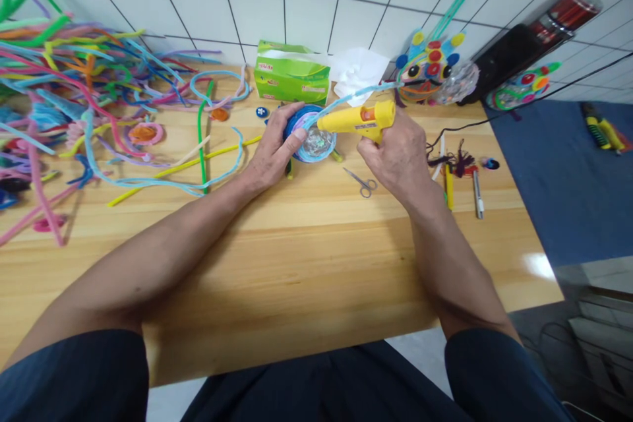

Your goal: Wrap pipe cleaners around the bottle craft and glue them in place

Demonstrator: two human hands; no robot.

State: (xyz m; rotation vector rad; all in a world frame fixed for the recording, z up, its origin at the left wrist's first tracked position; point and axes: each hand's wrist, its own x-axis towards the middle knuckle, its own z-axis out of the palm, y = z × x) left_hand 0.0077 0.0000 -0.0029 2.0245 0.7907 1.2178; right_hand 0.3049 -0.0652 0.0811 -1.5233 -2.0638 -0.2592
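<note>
My left hand [277, 148] is closed around the side of a round craft piece [319, 145], clear plastic in the middle with blue and purple pipe cleaners wound about it. A light-blue pipe cleaner [349, 99] runs from its top edge up to the right. My right hand [398, 151] grips a yellow hot glue gun [356, 120], its nozzle pointing left at the rim of the piece. Whether the nozzle touches it I cannot tell. Small scissors [363, 183] lie on the table just below the glue gun.
Many loose pipe cleaners [89, 92] are heaped at the left. A green tissue pack [291, 76] and white tissue [359, 72] stand behind. Right are a decorated craft figure [428, 72], a dark bottle [519, 46], a cutter knife [477, 194] and a black cord [494, 120].
</note>
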